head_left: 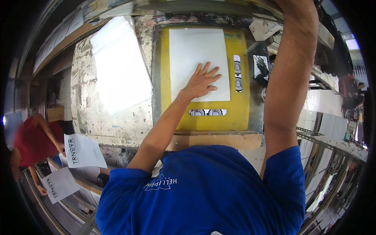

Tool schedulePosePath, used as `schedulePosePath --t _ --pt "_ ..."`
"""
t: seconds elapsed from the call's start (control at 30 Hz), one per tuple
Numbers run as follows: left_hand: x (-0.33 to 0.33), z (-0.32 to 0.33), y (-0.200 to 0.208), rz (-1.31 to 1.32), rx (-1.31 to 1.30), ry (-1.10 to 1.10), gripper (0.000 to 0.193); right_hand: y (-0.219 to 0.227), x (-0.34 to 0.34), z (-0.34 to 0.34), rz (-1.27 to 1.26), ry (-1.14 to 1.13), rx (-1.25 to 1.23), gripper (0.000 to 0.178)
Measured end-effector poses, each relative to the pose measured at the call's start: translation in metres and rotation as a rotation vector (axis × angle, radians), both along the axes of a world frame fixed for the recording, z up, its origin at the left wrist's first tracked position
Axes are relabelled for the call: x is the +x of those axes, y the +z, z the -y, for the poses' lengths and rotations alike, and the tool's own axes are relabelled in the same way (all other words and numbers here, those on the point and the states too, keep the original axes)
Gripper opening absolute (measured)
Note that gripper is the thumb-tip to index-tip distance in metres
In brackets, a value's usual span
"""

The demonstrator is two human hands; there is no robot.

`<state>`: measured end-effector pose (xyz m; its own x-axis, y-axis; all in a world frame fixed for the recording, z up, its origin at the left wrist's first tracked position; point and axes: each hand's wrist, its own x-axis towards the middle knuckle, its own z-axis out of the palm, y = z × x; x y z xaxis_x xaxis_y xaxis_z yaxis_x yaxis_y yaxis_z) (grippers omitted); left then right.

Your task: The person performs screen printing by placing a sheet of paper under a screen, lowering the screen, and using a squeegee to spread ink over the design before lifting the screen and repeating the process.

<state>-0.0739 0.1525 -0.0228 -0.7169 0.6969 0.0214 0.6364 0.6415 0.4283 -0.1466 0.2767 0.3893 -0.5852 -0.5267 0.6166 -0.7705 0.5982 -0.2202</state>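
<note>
In the head view, a white sheet [197, 45] is pressed against a yellow board [239, 107] by the left hand [203, 80], palm down, fingers spread wide, nothing gripped. The sheet lies directly beneath the hand, past its fingertips on the far side. A patterned strip [237, 73] is seen to the hand's right and a second strip [207, 112] on its near side, both just clear of the paper. A paper stack [121, 62] is set to its left. The right forearm [291, 66] is held up farther right; the right hand is cut off, its grip impossible to tell. Flattening or placing is judged in hand; a smooth, unshifted sheet seems called for next.
</note>
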Motion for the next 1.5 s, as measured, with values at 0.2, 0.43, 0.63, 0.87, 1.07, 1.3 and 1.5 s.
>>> schedulePosePath --t 0.2,0.43,0.63,0.87,1.07,1.3,1.5 --pt "0.018 -0.028 0.002 0.035 0.005 -0.037 0.061 0.008 0.005 -0.009 0.158 0.071 -0.071 0.041" --pt "0.034 -0.029 0.002 0.000 -0.010 -0.057 0.061 0.011 0.008 -0.010 0.220 0.070 -0.058 0.041" --pt "0.041 -0.029 -0.004 -0.037 0.078 -0.046 0.061 0.010 0.012 -0.007 0.195 0.082 -0.055 0.042" --pt "0.037 -0.001 0.077 -0.234 0.373 0.256 0.070 -0.003 0.018 -0.006 0.146 0.016 -0.075 0.043" --pt "0.058 0.068 0.174 -0.145 1.563 0.678 0.116 -0.063 0.062 -0.004 0.053 -0.087 -0.081 0.046" --pt "0.155 0.114 0.123 0.270 1.406 0.971 0.107 -0.159 0.145 -0.001 0.147 -0.179 0.066 0.061" --pt "0.197 0.130 0.018 0.222 1.061 0.940 0.098 -0.263 0.159 -0.006 0.519 -0.155 0.044 0.060"
